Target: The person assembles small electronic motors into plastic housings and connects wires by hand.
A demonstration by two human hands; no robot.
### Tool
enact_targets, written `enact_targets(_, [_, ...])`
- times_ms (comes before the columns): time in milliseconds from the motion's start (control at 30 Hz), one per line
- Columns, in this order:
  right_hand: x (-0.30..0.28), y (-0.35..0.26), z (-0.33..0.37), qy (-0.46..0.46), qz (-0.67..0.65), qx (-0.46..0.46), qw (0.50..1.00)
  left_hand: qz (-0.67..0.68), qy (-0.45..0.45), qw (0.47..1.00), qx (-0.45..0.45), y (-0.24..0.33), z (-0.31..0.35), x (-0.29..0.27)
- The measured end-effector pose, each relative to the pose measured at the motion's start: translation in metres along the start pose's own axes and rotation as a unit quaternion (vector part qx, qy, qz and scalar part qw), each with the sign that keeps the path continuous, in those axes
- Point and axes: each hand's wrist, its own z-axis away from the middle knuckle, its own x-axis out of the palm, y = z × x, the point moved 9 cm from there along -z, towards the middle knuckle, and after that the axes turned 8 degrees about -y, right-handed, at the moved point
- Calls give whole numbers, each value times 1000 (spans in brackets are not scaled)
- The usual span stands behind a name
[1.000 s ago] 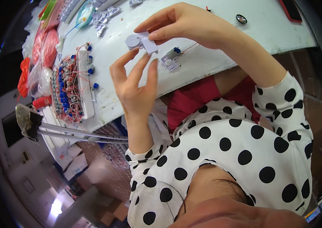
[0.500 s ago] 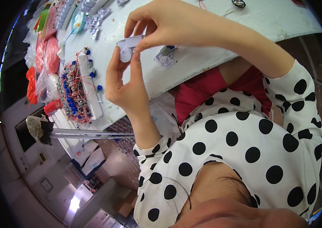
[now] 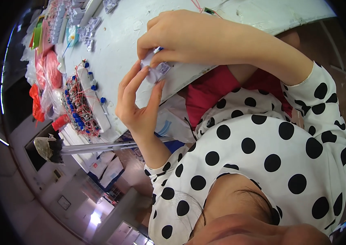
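Both of my hands are together over the near edge of the white table. Between them is a small white plastic housing [image 3: 155,76] with a rounded end and moulded details; a bit of blue shows at its top beside my right fingers. My left hand [image 3: 138,104] has its fingertips and thumb closed on the housing's left and lower sides. My right hand [image 3: 181,38] reaches over from above, its thumb and fingers pinched on the upper part. Those fingers hide much of the piece, so I cannot tell how its parts fit together.
A white foam tray [image 3: 95,102] to the left holds small motors with blue caps [image 3: 75,112] and red wires. Pink and clear plastic bags [image 3: 52,73] lie beyond. More white plastic parts [image 3: 88,34] sit at the far left; a green circuit board [image 3: 209,11] is past my right hand.
My hands moved slightly right and nearer, over where a white part with a blue-tipped piece lay on the table. That part no longer shows separately; blue now appears between my fingers.
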Motion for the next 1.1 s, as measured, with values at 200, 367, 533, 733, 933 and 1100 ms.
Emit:
enact_targets(200, [-19, -14, 25, 163, 180, -63, 968, 204, 32, 974, -93, -43, 20, 5])
enact_targets(367, [-19, -16, 46, 149, 323, -61, 933, 237, 18, 968, -77, -54, 18, 16])
enact_targets(533, [-18, -18, 49, 128, 329, -47, 934, 255, 22, 965, -54, -58, 17, 15])
enact_targets(733, [-18, -15, 49, 100, 320, -39, 941, 214, 22, 973, -81, -57, 17, 18])
enact_targets(933, [-18, -14, 46, 87, 310, -35, 946, 193, 15, 979, -68, -55, 19, 16])
enact_targets(1100, [-16, -14, 47, 100, 322, -37, 941, 204, 20, 976, -74, -50, 16, 18])
